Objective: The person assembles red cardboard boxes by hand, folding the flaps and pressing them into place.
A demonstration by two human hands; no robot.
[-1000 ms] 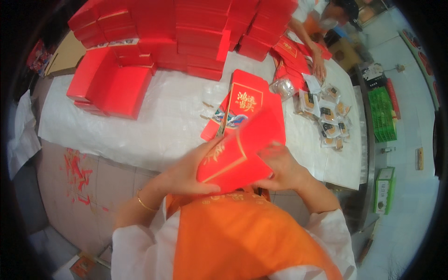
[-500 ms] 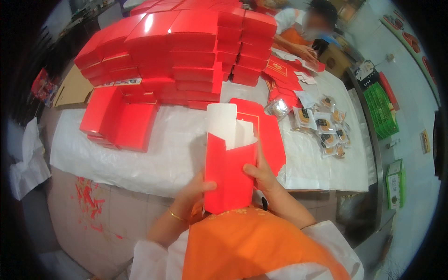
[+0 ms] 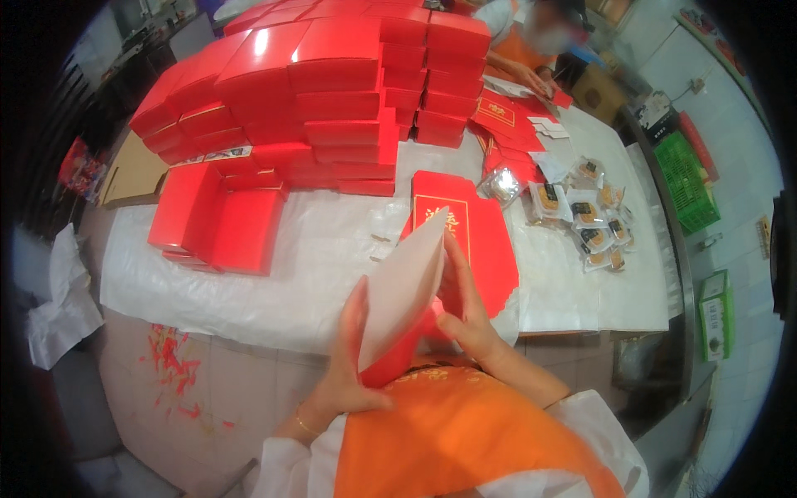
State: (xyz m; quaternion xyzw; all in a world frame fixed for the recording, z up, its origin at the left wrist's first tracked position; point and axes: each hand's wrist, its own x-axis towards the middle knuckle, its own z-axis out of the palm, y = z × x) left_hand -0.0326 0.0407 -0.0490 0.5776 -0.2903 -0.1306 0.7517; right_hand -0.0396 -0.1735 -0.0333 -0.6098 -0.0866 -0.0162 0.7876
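A partly folded red cardboard box (image 3: 403, 295) is tilted in front of my orange apron, its white inner face turned up. My left hand (image 3: 347, 361) grips its left side, thumb at the lower edge and fingers along the outside. My right hand (image 3: 465, 311) holds the right side, fingers up along the far edge and thumb bent toward the red part. Just beyond lies a flat red box blank (image 3: 486, 241) with gold print, partly covered by the held box.
Folded red boxes (image 3: 332, 91) rise in a tall stack at the back left, with an open red box (image 3: 245, 228) before it. Several wrapped pastries (image 3: 589, 214) lie at right. A co-worker's hands (image 3: 531, 79) handle red card at the far side. Red scraps (image 3: 174, 357) litter the floor.
The box has turned and tipped, so its white inside now faces up instead of its red outside. Both hands have shifted their grip along its sides.
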